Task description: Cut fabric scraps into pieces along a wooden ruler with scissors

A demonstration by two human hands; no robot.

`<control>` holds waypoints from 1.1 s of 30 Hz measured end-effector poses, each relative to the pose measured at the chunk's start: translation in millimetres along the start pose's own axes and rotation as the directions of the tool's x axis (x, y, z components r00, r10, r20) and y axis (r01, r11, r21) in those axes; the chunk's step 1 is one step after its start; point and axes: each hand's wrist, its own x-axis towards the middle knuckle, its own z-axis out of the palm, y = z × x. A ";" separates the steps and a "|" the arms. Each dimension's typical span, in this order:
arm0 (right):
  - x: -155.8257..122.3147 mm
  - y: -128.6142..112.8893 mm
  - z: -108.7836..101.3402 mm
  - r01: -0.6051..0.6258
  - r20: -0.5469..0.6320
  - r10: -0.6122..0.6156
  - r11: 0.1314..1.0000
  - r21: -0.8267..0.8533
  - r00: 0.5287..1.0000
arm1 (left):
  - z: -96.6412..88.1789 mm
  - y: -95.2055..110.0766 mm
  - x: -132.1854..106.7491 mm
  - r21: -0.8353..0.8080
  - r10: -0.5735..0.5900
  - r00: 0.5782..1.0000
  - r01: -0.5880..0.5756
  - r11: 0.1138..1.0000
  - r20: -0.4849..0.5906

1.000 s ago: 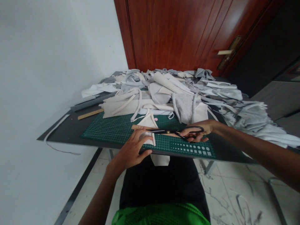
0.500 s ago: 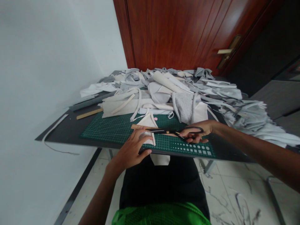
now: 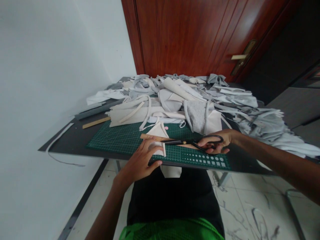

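Observation:
My right hand (image 3: 218, 142) has its fingers through the handles of black scissors (image 3: 184, 142). Their blades point left along a wooden ruler (image 3: 147, 136), with the tips close to my left fingers. Flat on the white cloth piece (image 3: 157, 130), my left hand (image 3: 143, 157) presses it down, fingers stretched and thumb apart. The ruler lies across this cloth, part of which shows beyond it and part beside my fingers. Underneath is a green cutting mat (image 3: 120, 140). My left fingertips partly cover the cloth and ruler, so the exact contact of the blade tips cannot be made out.
Cream and grey cloth scraps (image 3: 172, 90) are heaped along the back of the dark table (image 3: 67, 143) and down its right side. Another wooden strip (image 3: 96, 122) lies at the left. A white wall and a wooden door (image 3: 185, 36) stand close by.
My right hand and the scissors have shifted slightly right, drawing the blades back from over my left fingers. My left hand, the cloth and the ruler stay in nearly the same place.

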 end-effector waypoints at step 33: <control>11.7 -10.5 21.8 0.053 -0.283 -0.077 0.994 -0.091 0.956 | -1.1 1.9 -2.9 0.001 -0.033 0.999 0.033 0.999 -0.015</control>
